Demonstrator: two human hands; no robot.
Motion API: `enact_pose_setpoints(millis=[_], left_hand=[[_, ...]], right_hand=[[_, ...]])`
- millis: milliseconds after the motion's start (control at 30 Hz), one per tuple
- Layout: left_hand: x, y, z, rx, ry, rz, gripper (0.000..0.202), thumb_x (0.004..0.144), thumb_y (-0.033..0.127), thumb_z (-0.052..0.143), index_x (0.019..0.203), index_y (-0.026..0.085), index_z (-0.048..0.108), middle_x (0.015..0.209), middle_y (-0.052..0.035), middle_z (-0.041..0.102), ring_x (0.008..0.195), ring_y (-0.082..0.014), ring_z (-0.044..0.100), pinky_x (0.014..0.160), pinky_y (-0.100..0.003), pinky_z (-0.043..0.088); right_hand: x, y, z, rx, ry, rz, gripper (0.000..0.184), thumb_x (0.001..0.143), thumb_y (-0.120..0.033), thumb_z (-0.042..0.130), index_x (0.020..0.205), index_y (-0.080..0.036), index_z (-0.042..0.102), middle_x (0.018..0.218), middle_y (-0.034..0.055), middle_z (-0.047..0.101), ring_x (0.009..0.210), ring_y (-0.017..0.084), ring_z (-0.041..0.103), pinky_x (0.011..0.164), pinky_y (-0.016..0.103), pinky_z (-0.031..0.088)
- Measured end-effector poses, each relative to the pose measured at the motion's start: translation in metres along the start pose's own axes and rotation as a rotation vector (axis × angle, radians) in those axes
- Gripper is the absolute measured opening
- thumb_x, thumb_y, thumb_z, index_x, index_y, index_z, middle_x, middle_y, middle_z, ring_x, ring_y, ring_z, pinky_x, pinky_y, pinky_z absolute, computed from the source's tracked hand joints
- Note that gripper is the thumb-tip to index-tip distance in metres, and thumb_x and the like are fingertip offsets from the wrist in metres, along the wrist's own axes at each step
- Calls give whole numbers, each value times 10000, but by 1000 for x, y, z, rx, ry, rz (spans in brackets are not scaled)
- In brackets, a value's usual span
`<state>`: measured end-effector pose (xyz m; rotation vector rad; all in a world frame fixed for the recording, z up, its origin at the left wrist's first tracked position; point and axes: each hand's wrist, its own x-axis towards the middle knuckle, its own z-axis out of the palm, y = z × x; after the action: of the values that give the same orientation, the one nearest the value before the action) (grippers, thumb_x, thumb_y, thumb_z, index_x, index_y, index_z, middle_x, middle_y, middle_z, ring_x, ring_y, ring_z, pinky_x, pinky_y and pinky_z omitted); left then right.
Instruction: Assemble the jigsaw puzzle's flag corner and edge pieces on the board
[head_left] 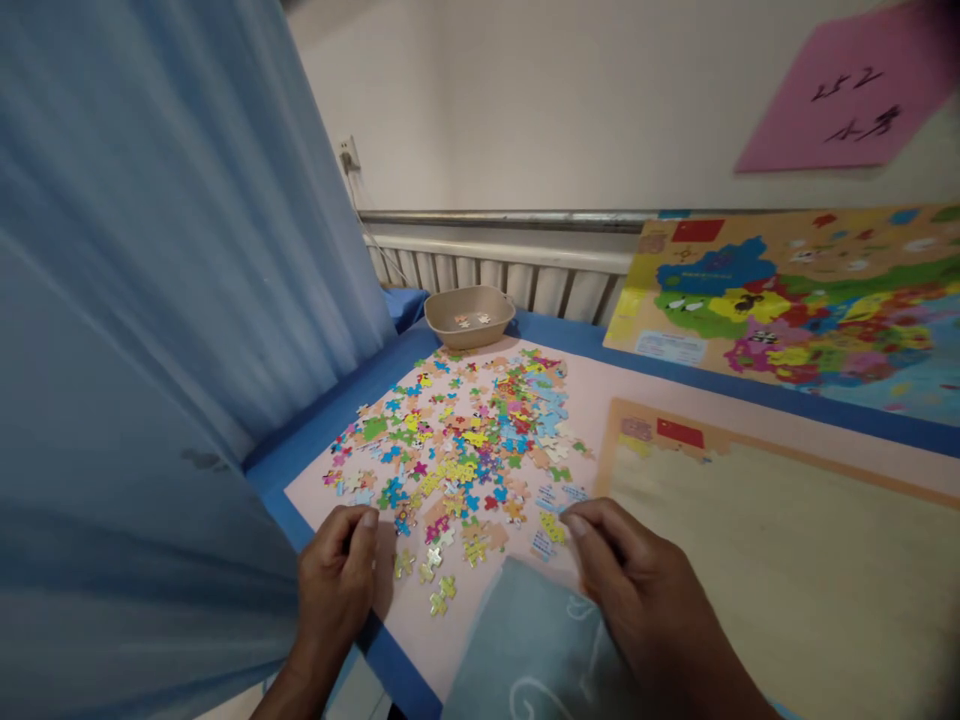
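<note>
The left hand (337,580) is seen at the lower left of centre, with its forearm coming up from the bottom edge. It is laid on the near edge of a pink mat (600,385), the fingers loosely curled and the thumb set against the forefinger. Whether anything is pinched there cannot be told.

The right hand (637,590) is placed at the lower centre-right, back upward and knuckles raised. Its fingers are bent down and drawn together, so that the tips are set on the mat at the near rim of the puzzle pieces (465,450). Pale blue-and-white pieces lie just beside the tips, but a grip on one cannot be made out.

The coloured pieces are spread loosely over the mat in the middle of the frame, above both hands. A few gold ones are scattered between the hands.

A tan bowl (470,315) is set above the heap, and a puzzle board (787,560) fills the lower right. A map picture (795,300) is propped at the right, and a blue curtain (150,300) covers the left.
</note>
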<state>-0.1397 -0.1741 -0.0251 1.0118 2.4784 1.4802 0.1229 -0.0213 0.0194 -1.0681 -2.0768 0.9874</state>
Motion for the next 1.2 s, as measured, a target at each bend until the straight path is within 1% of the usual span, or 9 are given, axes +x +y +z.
enact_pose_setpoints(millis=[167,267,367,500,600,767,867,1100,1200], left_hand=[[-1,2,0,-16,16,12,401,975,553,563,834,207,710,646,21,644,575,-155,612,542,-253,462],[-4,1,-3,-19,47,22,387,974,544,572,845,208,714,651,24,652,572,-155,616,566,-261,482],[-8,-1,-6,-33,55,40,358,969,523,583,861,210,721,691,14,682,617,-163,648,598,-264,508],[-13,-4,-5,6,44,67,337,968,510,580,889,220,732,762,-4,721,696,-180,688,589,-259,510],[-13,-2,-3,68,64,135,315,969,481,574,863,231,733,794,2,734,730,-172,695,629,-255,519],[-12,2,-3,109,75,241,283,969,439,578,854,237,739,824,17,754,736,-150,710,653,-232,532],[-12,3,-3,133,65,264,273,970,429,581,853,242,743,820,24,761,740,-147,721,643,-219,534],[-10,3,-2,149,55,302,298,958,439,572,813,241,742,778,23,755,678,-150,715,609,-220,546],[-10,0,-3,162,38,300,307,952,460,573,822,244,749,787,17,764,685,-162,724,607,-224,562]], right_hand=[[-3,16,-4,-14,159,103,337,966,-530,508,836,-262,664,561,-38,603,517,177,567,513,277,444],[5,22,-7,-63,188,85,333,950,-525,505,838,-261,674,561,-34,618,499,178,558,519,288,442],[11,23,-10,-108,193,47,329,955,-509,498,841,-259,680,658,-9,692,574,192,621,583,299,468],[13,26,-10,-145,134,28,332,992,-485,463,897,-255,683,755,16,739,667,214,677,635,313,483],[14,33,-9,-228,78,-29,308,1017,-425,445,932,-247,683,849,41,753,773,227,697,692,327,488],[17,38,-7,-501,-58,-231,236,1018,-270,492,938,-236,711,914,69,699,882,255,621,803,378,446],[18,33,-6,-595,-157,-271,178,998,-209,552,994,-243,727,957,74,679,905,259,588,820,391,410],[17,24,-7,-564,-241,-285,199,930,-168,639,1083,-265,721,1031,62,673,971,259,553,861,404,361],[17,24,-8,-565,-256,-287,185,926,-174,642,1070,-265,716,1051,62,674,984,262,545,869,409,352]])
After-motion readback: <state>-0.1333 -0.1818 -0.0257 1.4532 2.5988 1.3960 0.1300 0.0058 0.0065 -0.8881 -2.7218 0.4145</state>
